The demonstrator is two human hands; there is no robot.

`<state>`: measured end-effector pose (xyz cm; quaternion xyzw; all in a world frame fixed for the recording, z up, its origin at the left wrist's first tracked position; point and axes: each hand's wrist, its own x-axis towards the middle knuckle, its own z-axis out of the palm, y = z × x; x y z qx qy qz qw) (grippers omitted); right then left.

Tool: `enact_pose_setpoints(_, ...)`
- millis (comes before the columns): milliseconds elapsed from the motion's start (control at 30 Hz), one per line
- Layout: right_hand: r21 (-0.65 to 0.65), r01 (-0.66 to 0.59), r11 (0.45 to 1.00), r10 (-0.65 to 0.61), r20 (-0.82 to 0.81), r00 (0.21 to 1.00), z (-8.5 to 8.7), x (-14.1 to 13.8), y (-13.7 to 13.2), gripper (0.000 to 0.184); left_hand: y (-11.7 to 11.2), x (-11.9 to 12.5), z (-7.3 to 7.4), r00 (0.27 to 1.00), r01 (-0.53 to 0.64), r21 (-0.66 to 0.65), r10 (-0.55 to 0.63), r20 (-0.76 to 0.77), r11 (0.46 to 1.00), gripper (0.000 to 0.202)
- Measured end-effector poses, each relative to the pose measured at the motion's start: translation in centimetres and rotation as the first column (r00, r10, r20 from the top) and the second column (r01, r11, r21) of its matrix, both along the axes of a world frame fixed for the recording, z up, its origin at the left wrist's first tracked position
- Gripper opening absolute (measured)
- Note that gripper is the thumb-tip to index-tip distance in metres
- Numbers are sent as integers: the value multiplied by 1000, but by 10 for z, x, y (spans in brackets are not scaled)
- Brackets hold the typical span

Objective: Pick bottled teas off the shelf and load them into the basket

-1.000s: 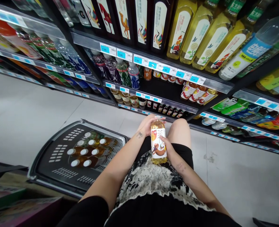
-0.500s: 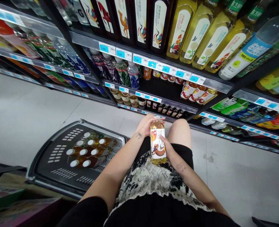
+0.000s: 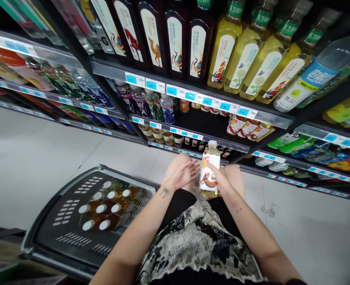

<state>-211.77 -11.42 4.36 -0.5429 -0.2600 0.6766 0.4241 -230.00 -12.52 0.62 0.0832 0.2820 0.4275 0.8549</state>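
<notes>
A bottle of pale yellow drink (image 3: pixel 210 172) with a white cap and a white fruit-and-animal label stands upright over my knees. My right hand (image 3: pixel 219 179) is wrapped around its right side, with the thumb across the label. Just left of the bottle, my left hand (image 3: pixel 184 174) is open, palm up and fingers stretched towards it, apart from it. Similar labelled bottles (image 3: pixel 237 126) lie on the shelf ahead, to the right. On the floor to my left, a dark basket (image 3: pixel 65 213) holds several white-capped bottles (image 3: pixel 101 208).
Shelves full of drinks run across ahead, with price tags along the shelf edge (image 3: pixel 175 92). Dark bottles (image 3: pixel 175 47) and yellow tea bottles (image 3: pixel 225 51) fill the upper shelf. Pale floor tiles (image 3: pixel 317 225) extend to my right. Boxes (image 3: pixel 2 261) show at the lower left.
My left hand has come off the bottle's cap and opened to its left. My right hand has moved the bottle slightly right. The view has shifted a little upward.
</notes>
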Motion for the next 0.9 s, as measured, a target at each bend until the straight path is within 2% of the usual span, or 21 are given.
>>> enact_pose_setpoints(67,89,63,994,-66,31,997,4,-4,46,55,0,-8,-1,999,13,10,-13,34,1000,47)
enact_pose_setpoints(167,289,237,928,-296,181,938,-2,-6,112,63,2,-18,-1,994,37,24,-39,98,999,51)
enact_pose_setpoints(233,419,228,879,-382,331,863,-13,-2,143,68,2,-24,0,990,57,27,-60,130,998,53)
enact_pose_setpoints(300,525,149,838,-440,490,752,-26,7,161,73,2,-29,2,986,78,27,-81,143,997,55)
enact_pose_setpoints(367,558,98,824,-478,593,648,-37,15,169,77,2,-32,5,988,88,19,-89,130,996,57)
enact_pose_setpoints(400,553,96,828,-483,615,623,-41,17,171,78,2,-32,7,991,80,14,-81,109,997,59)
enact_pose_setpoints(467,529,126,839,-478,607,635,-45,18,176,74,8,-26,12,999,42,-4,-42,22,999,62)
enact_pose_setpoints(533,513,162,843,-468,550,692,-44,15,183,69,26,-12,18,985,-32,15,34,-167,999,60)
enact_pose_setpoints(600,523,173,834,-473,520,711,-43,9,194,68,59,10,26,895,-85,117,127,-427,990,59)
enact_pose_setpoints(700,560,138,817,-501,569,653,-43,1,208,74,132,47,37,643,-69,350,309,-701,934,74)
enact_pose_setpoints(767,587,91,805,-506,598,621,-45,-3,214,69,182,68,41,487,-19,521,463,-741,854,82)
enact_pose_setpoints(800,596,68,800,-505,608,613,-47,-4,215,63,204,77,42,443,46,554,479,-757,832,84)
enact_pose_setpoints(833,602,47,797,-501,616,608,-49,-5,216,56,221,84,42,373,79,548,485,-791,833,82)
enact_pose_setpoints(900,614,13,789,-496,625,603,-53,-6,218,45,242,95,39,214,67,529,506,-836,846,76)
